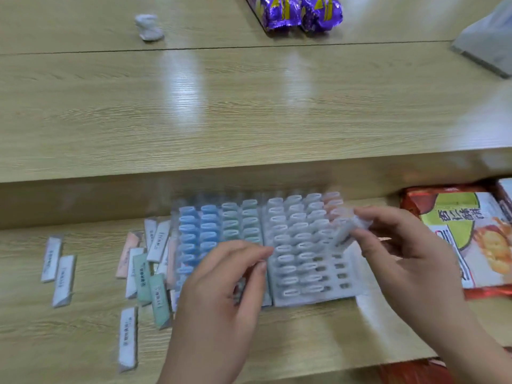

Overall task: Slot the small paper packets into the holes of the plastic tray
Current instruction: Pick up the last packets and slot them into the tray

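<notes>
Near the table's front edge, plastic tray mostly filled, right hand pinching a white packet above empty right-side holes, left hand loosely curled, grasping nothing, loose packets crowding the left side

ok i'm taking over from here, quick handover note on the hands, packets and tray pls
Right hand: grip closed on one pale packet, tilted over the right side of the plastic tray.
Left hand: resting over the tray's middle, fingers curled; whether it holds anything is hidden.
Done: most holes are filled, blue and green packets in the left columns, pale ones to the right.
Left: a few empty holes in the lower right columns, plus loose packets lying on the table left of the tray.
</notes>
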Demonstrator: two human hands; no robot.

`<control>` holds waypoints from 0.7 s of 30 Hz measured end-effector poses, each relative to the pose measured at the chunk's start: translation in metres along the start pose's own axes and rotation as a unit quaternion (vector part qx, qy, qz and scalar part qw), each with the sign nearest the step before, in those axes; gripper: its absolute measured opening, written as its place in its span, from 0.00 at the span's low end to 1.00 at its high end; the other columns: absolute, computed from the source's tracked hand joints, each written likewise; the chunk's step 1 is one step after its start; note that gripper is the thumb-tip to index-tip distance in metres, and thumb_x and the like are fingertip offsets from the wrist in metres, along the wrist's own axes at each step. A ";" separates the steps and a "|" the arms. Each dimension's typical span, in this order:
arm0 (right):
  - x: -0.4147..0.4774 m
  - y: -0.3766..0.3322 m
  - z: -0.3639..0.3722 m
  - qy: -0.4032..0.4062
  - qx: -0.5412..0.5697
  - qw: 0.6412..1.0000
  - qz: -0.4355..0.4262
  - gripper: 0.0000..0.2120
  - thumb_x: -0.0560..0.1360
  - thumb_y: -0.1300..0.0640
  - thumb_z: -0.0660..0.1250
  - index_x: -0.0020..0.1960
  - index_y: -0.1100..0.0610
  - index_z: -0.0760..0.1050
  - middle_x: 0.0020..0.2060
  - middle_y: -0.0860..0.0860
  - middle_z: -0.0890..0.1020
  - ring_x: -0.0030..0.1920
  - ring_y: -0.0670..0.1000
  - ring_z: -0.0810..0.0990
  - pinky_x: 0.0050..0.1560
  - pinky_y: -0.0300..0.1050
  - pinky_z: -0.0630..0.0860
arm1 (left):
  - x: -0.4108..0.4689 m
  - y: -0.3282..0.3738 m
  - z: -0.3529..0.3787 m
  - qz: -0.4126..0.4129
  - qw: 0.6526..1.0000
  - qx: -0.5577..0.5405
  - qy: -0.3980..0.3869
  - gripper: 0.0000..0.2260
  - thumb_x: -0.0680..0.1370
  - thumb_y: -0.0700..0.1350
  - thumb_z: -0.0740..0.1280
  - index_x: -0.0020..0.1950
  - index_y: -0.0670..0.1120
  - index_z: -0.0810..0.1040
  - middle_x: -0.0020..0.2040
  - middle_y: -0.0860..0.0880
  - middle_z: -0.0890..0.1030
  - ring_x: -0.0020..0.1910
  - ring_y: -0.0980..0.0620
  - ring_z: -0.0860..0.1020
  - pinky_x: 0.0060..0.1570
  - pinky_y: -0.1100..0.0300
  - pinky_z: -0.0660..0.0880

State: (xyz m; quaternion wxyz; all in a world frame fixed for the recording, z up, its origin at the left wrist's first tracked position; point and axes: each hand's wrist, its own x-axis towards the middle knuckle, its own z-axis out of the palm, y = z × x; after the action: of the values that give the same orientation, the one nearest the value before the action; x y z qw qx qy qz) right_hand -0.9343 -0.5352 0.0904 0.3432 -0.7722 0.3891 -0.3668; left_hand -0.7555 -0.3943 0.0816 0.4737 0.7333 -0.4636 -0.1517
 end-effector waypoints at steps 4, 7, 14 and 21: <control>0.000 0.018 -0.006 0.001 0.011 1.000 0.020 0.10 0.73 0.55 0.69 0.51 0.42 0.76 0.47 0.32 0.81 0.46 0.37 0.81 0.41 0.25 0.73 | 0.002 0.006 0.019 0.015 0.999 0.030 -0.041 0.11 0.78 0.52 0.64 0.55 0.54 0.84 0.53 0.61 0.79 0.50 0.57 0.80 0.48 0.61 0.77; -0.002 0.031 -0.002 -0.018 0.018 0.999 0.019 0.09 0.75 0.55 0.72 0.50 0.42 0.77 0.47 0.36 0.81 0.46 0.41 0.82 0.42 0.26 0.74 | 0.003 0.007 0.029 0.026 0.994 0.085 -0.069 0.12 0.78 0.54 0.63 0.56 0.55 0.84 0.55 0.61 0.78 0.55 0.58 0.78 0.53 0.63 0.73; -0.010 0.054 0.007 -0.090 -0.045 0.994 -0.046 0.07 0.76 0.53 0.70 0.52 0.54 0.82 0.47 0.42 0.82 0.50 0.42 0.81 0.46 0.31 0.75 | -0.002 -0.007 0.044 0.080 0.974 0.182 -0.105 0.09 0.77 0.53 0.68 0.55 0.55 0.83 0.57 0.55 0.78 0.50 0.54 0.75 0.47 0.55 0.76; -0.017 0.064 0.007 -0.107 -0.192 0.961 -0.171 0.10 0.75 0.58 0.71 0.56 0.53 0.84 0.49 0.47 0.84 0.44 0.50 0.84 0.33 0.46 0.79 | -0.006 -0.009 0.045 0.090 0.969 0.207 -0.103 0.10 0.76 0.51 0.70 0.55 0.53 0.84 0.59 0.53 0.77 0.49 0.54 0.73 0.46 0.56 0.76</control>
State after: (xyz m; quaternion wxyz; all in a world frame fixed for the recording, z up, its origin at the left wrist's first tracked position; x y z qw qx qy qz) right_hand -0.9582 -0.5482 0.0292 0.1606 -0.9133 0.2754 -0.2536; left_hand -0.7837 -0.4132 0.0504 0.2733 0.7512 -0.5949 -0.0839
